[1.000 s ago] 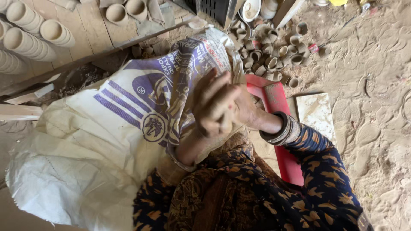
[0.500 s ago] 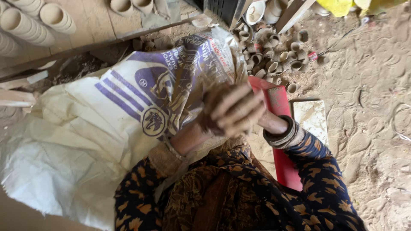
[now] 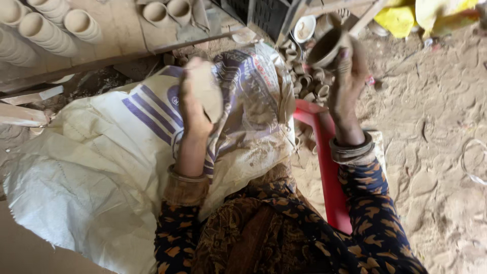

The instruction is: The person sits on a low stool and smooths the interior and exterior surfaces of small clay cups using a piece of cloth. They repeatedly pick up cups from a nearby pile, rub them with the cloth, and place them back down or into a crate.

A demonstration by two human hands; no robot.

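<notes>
The left hand (image 3: 195, 101) is closed around a flat lump of clay (image 3: 209, 94), raised over a white woven sack (image 3: 101, 167) that spreads below and left of it. The right hand (image 3: 347, 76) grips a small clay cup (image 3: 324, 46) by its rim, mouth tilted leftward. Open air lies between the hands. Just beyond the right hand crowd small clay cups (image 3: 307, 83), perhaps unfired. Under its wrist runs a red board (image 3: 329, 172); bare sandy floor (image 3: 436, 152) opens to its right.

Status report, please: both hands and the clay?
Left hand grips clay lump. Right hand holds small clay cup. White sack beneath, nothing blocking.
</notes>
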